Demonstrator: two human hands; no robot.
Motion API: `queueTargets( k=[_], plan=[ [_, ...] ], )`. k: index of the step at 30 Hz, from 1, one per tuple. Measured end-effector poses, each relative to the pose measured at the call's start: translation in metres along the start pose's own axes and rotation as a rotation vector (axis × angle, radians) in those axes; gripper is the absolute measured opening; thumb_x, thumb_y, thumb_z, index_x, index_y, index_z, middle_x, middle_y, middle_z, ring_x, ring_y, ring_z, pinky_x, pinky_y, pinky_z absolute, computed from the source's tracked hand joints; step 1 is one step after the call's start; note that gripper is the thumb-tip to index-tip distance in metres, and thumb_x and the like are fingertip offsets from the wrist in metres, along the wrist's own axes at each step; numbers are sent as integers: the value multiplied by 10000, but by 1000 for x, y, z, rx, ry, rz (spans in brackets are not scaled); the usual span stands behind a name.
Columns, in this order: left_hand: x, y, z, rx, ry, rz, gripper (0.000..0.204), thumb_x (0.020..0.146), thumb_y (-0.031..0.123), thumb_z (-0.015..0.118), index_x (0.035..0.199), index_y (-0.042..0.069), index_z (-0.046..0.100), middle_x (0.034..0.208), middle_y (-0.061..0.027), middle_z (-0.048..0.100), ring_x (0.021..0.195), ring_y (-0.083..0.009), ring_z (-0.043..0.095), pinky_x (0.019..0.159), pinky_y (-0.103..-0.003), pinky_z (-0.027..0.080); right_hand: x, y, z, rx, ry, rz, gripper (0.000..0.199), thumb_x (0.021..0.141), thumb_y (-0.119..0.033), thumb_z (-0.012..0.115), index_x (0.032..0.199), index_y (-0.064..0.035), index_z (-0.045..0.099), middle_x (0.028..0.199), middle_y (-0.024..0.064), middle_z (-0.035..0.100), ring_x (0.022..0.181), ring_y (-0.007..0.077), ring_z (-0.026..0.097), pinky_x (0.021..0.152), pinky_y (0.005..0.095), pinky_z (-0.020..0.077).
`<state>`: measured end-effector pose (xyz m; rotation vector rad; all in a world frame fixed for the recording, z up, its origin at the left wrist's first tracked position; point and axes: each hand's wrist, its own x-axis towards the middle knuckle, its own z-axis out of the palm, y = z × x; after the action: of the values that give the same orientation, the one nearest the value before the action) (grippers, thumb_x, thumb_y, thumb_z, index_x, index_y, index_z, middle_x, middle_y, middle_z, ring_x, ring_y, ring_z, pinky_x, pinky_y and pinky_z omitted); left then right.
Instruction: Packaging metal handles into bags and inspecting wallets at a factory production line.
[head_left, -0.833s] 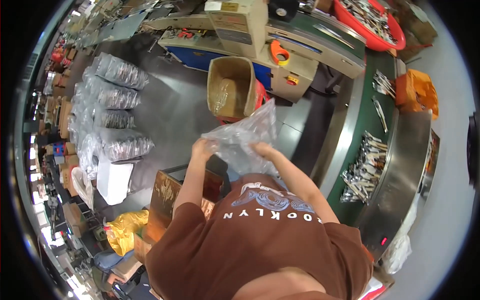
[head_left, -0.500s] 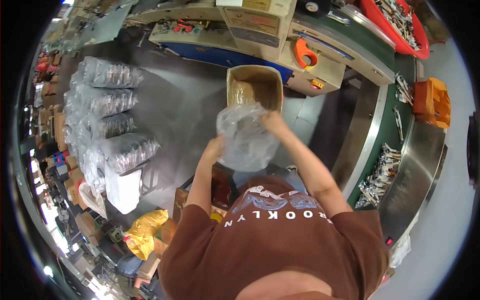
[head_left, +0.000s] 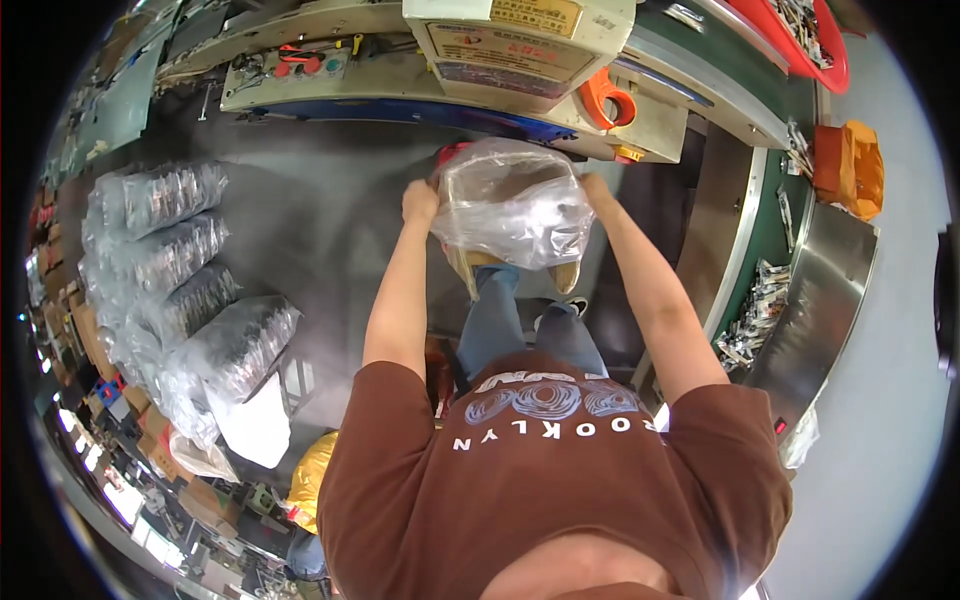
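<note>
left grip: left hand [head_left: 420, 200] is fisted tight on the left edge of the clear plastic bag [head_left: 512, 208]
right grip: right hand [head_left: 596, 188] is closed on the bag's right edge
bag: stretched between both hands, held out in front at arm's length, over a cardboard box [head_left: 480, 268] whose lower corners poke out beneath it
floor: dark grey and smooth, showing under the arms, with the person's jeans and a shoe [head_left: 572, 306] below the box
room: a cream machine [head_left: 520, 40] with an orange handle [head_left: 606, 98] just beyond the bag
left side: a row of filled clear bags [head_left: 190, 290] on the floor, well apart
right side: a steel surface [head_left: 820, 300] carrying small metal parts [head_left: 752, 310]
</note>
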<state>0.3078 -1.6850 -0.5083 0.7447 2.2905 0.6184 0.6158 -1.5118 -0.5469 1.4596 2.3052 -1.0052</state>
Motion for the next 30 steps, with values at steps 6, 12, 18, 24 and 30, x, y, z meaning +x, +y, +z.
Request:
queueTargets(
  k=[6, 12, 18, 24, 30],
  plan=[
    [-67, -34, -4, -1302, -379, -836, 613, 817, 630, 410, 1003, 53, 498, 832, -56, 531, 697, -199, 545, 631, -348, 469, -97, -17, -15, 1358, -343, 747, 423, 834, -451, 512, 974, -60, 595, 748, 36, 612, 576, 143, 562, 492, 289, 468],
    [-143, 11, -10, -697, -157, -443, 426, 868, 441, 474, 888, 21, 536, 769, -99, 573, 689, -227, 574, 621, -359, 467, -149, -48, -5, 1325, -227, 588, 285, 858, -318, 494, 926, -51, 568, 652, 35, 562, 491, 149, 523, 416, 289, 436],
    [-154, 2, 26, 205, -50, -89, 322, 835, 238, 446, 1015, -17, 527, 912, -232, 599, 864, -431, 549, 711, -480, 427, -190, -31, 75, 351, -78, 361, 245, 765, -188, 497, 898, -42, 642, 902, 218, 614, 928, 368, 571, 833, 412, 443],
    [-169, -188, 85, 710, 42, 676, 264, 827, 197, 473, 991, 42, 611, 962, -167, 619, 821, -324, 610, 676, -396, 492, -43, -78, 81, 48, -118, 433, 201, 704, -225, 565, 814, -96, 674, 878, 140, 655, 845, 254, 641, 667, 387, 518],
    [-38, -209, -23, 4, -339, 583, 532, 811, 279, 582, 1250, 20, 427, 1198, -163, 515, 1000, -282, 549, 831, -414, 449, -83, -55, 84, 627, -210, 502, 194, 737, -234, 550, 817, -93, 656, 849, 125, 651, 796, 237, 640, 680, 390, 516]
  ],
)
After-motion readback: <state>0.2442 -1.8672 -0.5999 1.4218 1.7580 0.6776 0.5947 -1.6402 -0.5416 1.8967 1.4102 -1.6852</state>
